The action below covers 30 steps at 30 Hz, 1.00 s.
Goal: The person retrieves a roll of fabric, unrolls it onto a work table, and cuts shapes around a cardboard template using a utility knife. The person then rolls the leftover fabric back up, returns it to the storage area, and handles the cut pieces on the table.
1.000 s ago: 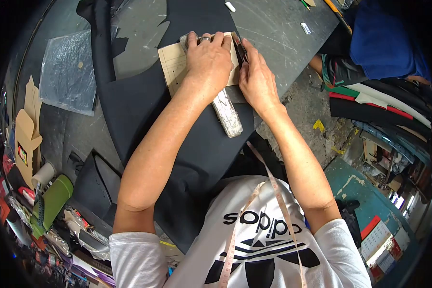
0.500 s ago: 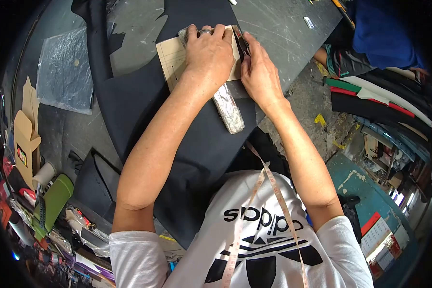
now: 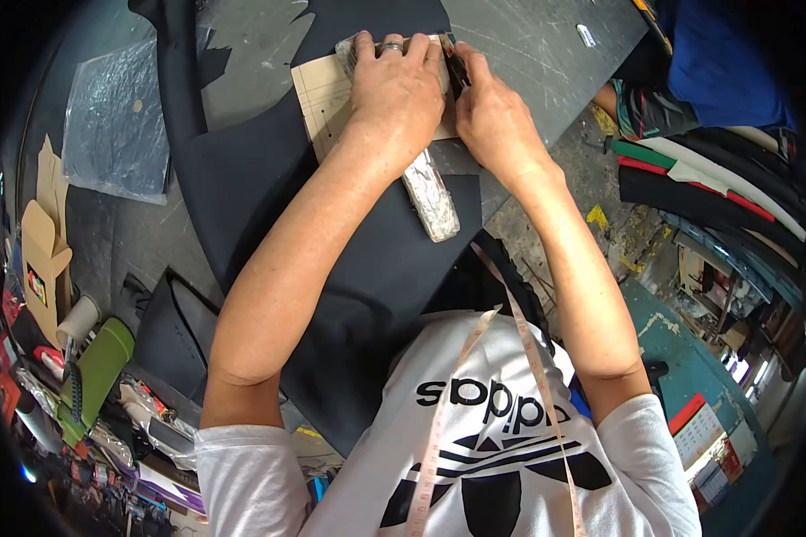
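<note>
My left hand (image 3: 394, 94) presses down on a long bar wrapped in shiny, worn tape (image 3: 432, 201), its fingers bent over the far end and a ring on one finger. Beneath the bar lies a beige card pattern (image 3: 318, 98) with ruled lines, partly covered by my hand. Both rest on a large piece of black fabric (image 3: 251, 188). At the pattern's right edge, my right hand (image 3: 497, 116) is closed around a dark-handled utility knife (image 3: 457, 70), held along that edge. The knife's tip is hard to make out.
The grey worktable (image 3: 528, 45) carries a clear plastic sheet (image 3: 116, 125) at left and a white piece of chalk (image 3: 586, 35) at right. Another person in blue (image 3: 725, 63) is at the upper right, near fabric rolls (image 3: 698, 170). A measuring tape (image 3: 528, 358) hangs over my shirt.
My right hand has moved slightly up and right with the knife along the pattern's edge. My left hand stays on the bar; the whole view has shifted a little.
</note>
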Tool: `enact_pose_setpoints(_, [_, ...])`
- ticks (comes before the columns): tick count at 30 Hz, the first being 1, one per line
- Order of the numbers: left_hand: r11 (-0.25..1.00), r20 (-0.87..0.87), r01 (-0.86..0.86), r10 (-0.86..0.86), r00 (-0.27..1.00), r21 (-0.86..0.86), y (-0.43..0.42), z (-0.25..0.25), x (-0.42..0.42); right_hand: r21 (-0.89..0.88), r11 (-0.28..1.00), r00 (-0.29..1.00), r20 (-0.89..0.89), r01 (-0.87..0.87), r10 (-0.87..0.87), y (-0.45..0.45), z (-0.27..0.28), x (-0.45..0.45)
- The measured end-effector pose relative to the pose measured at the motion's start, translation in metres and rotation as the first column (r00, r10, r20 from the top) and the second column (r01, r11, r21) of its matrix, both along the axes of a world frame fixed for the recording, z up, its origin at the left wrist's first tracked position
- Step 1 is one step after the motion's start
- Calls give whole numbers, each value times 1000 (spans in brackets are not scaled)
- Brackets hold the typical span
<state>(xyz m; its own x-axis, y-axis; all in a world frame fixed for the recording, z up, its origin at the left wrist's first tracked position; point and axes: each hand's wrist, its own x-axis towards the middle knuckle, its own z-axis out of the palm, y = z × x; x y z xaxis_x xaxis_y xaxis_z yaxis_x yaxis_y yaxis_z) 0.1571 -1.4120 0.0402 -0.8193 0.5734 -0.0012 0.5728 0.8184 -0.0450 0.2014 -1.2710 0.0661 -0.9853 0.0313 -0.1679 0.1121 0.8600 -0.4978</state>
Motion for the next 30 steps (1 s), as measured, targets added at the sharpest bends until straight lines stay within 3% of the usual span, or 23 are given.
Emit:
enact_pose_setpoints(13, [999,110,-32,34,993,-16,6,16,2,-50,999,1000,-7,11,-11,-3,4,37])
enact_pose_setpoints(16, [996,216,-88,88,972,-12,11,32,-2,-29,999,1000,10,14,-14,-2,4,46])
enact_pose_setpoints(20, [993,193,-37,14,981,113,2,28,-2,-30,999,999,36,18,-17,-5,7,45])
enact_pose_setpoints(25, [998,270,-18,0,963,65,0,31,-4,-30,999,998,55,34,-33,-7,8,46])
enact_pose_setpoints(28, [943,-31,97,-92,995,317,-12,21,5,-24,999,998,54,31,-30,-6,7,50])
enact_pose_setpoints(30, [947,-11,93,-94,995,307,-12,18,5,-33,999,998,51,34,-32,-5,6,53])
